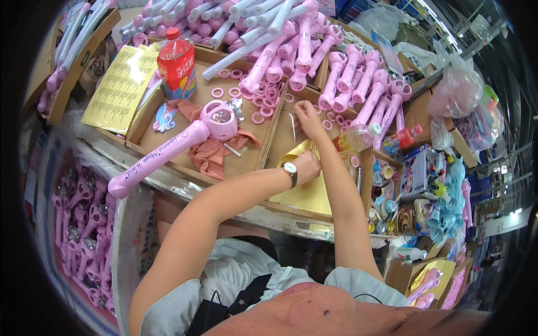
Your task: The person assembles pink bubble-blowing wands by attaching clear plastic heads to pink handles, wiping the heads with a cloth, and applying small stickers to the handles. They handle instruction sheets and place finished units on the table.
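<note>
Left hand, wristwatch on wrist, resting on yellow sheet in right compartment of cardboard tray; fingers curled, what they pinch not discernible; right hand raised above sheet, fingertips closed on small clear film piece; left compartment holding assembled pink toy wand laid on pinkish cloth, loose pink rings and red drink bottle; box behind piled with pink wand handles; bin at lower left filled with more pink wand parts.
</note>
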Motion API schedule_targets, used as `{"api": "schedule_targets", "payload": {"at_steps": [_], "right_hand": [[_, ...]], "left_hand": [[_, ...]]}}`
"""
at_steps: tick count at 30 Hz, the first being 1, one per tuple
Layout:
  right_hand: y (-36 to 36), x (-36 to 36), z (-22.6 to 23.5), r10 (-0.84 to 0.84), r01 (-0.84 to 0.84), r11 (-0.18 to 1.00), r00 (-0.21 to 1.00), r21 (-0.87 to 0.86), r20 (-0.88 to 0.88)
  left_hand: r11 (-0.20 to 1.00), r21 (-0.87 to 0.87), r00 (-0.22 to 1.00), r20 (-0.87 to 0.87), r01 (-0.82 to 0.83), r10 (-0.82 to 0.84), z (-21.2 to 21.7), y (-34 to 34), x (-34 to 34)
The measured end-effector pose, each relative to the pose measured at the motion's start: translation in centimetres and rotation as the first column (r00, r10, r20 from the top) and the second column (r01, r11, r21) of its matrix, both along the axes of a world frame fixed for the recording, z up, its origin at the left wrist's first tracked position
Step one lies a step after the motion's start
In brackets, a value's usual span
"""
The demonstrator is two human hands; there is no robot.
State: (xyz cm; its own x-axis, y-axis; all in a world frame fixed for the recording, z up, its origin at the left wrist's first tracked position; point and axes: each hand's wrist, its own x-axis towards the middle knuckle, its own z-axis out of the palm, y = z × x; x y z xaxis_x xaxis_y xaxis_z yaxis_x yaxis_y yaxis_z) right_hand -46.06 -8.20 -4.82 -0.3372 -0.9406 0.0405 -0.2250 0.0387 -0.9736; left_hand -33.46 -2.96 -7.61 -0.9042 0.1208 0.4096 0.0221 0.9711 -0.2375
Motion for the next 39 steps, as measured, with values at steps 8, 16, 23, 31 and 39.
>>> {"api": "schedule_targets", "payload": {"at_steps": [8,16,23,31,39], "right_hand": [[0.5,0.4,2.7,-0.176,0.182,0.981,0.981,-0.070,0.082],[5.6,0.7,12.7,-0.462,0.513,0.804,0.857,-0.301,0.227],[9.1,4.4,15.7,-0.471,0.475,0.832,0.878,-0.287,0.088],[11.9,12.8,15.0,-0.253,0.257,0.965,0.963,-0.041,0.091],[15.4,19.2,15.6,-0.066,0.078,0.993,0.989,-0.089,0.135]], "left_hand": [[0.997,0.069,0.999,-0.045,-0.017,0.020,1.4,-0.8,0.4],[0.886,0.224,0.902,-0.061,-0.405,0.428,3.1,-4.4,1.1],[0.565,0.825,0.967,-0.126,-0.022,0.221,8.6,-4.6,6.9],[-0.521,0.841,0.989,-0.119,0.146,0.085,11.5,-0.9,15.8],[0.167,0.918,0.888,-0.391,0.359,0.242,12.4,0.1,21.9]]}}
